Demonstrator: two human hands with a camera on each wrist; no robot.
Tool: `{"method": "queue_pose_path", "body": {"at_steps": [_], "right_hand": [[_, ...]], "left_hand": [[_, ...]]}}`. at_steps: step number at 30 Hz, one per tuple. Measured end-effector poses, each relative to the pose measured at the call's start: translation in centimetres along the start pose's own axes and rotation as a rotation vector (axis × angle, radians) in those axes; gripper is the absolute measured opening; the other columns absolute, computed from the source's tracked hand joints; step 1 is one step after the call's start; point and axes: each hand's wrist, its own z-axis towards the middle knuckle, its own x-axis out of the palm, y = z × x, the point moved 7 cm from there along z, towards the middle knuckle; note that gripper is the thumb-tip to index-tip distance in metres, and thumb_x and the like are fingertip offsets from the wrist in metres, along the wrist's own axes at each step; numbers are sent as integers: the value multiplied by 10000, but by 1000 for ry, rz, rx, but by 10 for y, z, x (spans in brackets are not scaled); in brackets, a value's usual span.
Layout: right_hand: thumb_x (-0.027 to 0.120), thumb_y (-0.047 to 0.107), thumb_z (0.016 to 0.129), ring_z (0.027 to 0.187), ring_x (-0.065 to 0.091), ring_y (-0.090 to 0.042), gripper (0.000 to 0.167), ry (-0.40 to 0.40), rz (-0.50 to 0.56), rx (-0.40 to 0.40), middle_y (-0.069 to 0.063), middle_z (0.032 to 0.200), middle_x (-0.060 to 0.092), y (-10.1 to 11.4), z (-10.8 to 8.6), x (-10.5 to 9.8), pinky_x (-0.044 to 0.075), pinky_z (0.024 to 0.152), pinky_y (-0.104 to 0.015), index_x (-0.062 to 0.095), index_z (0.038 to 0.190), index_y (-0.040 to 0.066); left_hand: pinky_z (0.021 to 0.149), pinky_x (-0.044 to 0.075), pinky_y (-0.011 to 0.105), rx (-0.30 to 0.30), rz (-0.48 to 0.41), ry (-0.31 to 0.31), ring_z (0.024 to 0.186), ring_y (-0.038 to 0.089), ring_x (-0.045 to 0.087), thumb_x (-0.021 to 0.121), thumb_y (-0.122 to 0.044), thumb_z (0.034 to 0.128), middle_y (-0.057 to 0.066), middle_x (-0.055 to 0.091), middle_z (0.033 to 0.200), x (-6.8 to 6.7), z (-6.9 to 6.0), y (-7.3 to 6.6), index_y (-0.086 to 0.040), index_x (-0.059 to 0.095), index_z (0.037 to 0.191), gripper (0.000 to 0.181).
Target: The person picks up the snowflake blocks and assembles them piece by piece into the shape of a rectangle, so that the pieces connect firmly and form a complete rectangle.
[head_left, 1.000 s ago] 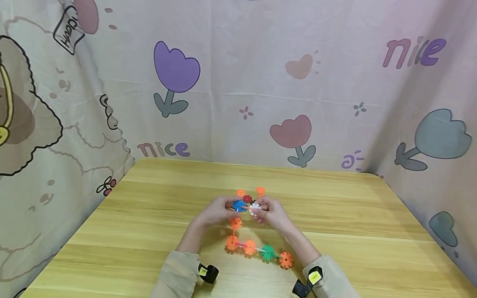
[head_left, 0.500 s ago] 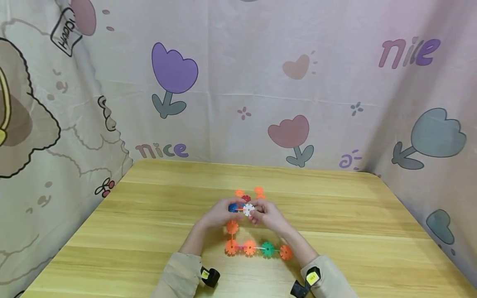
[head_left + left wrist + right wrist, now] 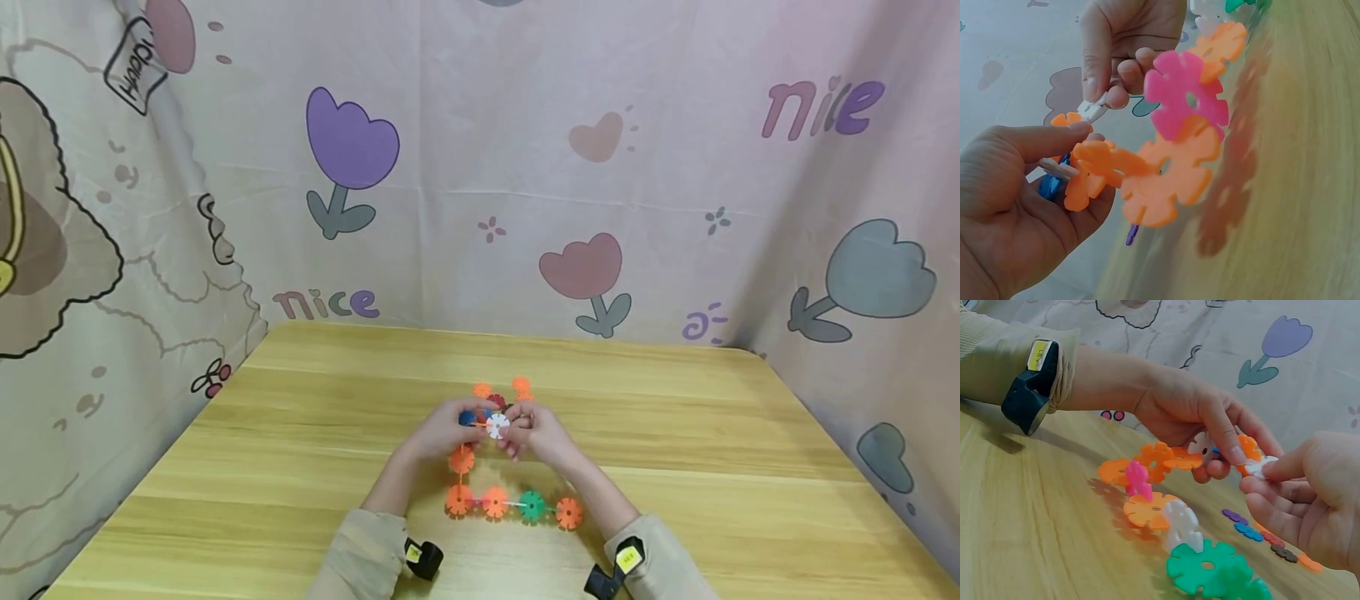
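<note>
My left hand [image 3: 444,430] grips one end of a chain of notched, flower-shaped plastic discs, with a blue disc [image 3: 1050,186] and an orange disc [image 3: 1088,181] among its fingers. Between thumb and fingers, my right hand [image 3: 546,435] pinches a white disc [image 3: 497,427]. An orange piece [image 3: 1067,119] joins the white disc on the left-hand side; the left fingers partly hide that join. From the left hand the chain runs toward me, then bends right through orange discs, a pink disc [image 3: 1175,94], a white disc [image 3: 1181,526], a green disc [image 3: 532,506] and an orange end disc [image 3: 568,513].
Beyond the hands, several loose discs lie on the wooden table [image 3: 337,375]: purple [image 3: 1235,516], blue [image 3: 1249,531], red [image 3: 1272,539], brown [image 3: 1284,552] and orange [image 3: 1310,562]. A patterned cloth [image 3: 465,150] hangs behind the table.
The white disc in my right hand has moved left, toward my left hand. The blue disc now shows less behind the left fingers. The chain's near row has shifted slightly left.
</note>
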Motion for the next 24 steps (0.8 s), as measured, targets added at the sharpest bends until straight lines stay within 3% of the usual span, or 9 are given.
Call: {"method": "queue_pose_path", "body": {"at_steps": [4, 12, 16, 24], "right_hand": [[604, 48, 875, 660, 617, -236, 241, 34, -21, -2, -248, 859, 645, -2, 1, -4, 534, 596, -317, 510, 1063, -71], [574, 49, 887, 771, 628, -311, 302, 92, -94, -25, -253, 951, 633, -1, -1, -21, 538, 676, -358, 513, 1146, -94], [543, 39, 891, 784, 614, -301, 326, 45, -82, -28, -272, 963, 608, -3, 1, -36, 531, 679, -344, 487, 1161, -134], [537, -16, 874, 772, 616, -237, 320, -134, -63, 5, -264, 975, 598, -19, 16, -74, 535, 670, -315, 477, 1152, -163]], "left_hand": [[558, 476, 263, 3, 11, 2, 717, 309, 598, 562, 28, 864, 127, 541, 968, 0, 1, 1, -19, 550, 1255, 394], [553, 476, 257, -28, 35, -8, 693, 249, 595, 558, 3, 878, 112, 526, 959, -4, 2, 7, -32, 547, 1268, 392], [571, 488, 261, -33, 26, -13, 711, 271, 601, 554, -1, 888, 119, 517, 975, -5, 2, 8, -38, 558, 1266, 379], [590, 497, 272, -19, 12, -27, 658, 194, 589, 567, -18, 899, 142, 596, 959, -9, 0, 8, 3, 562, 1252, 353]]}}
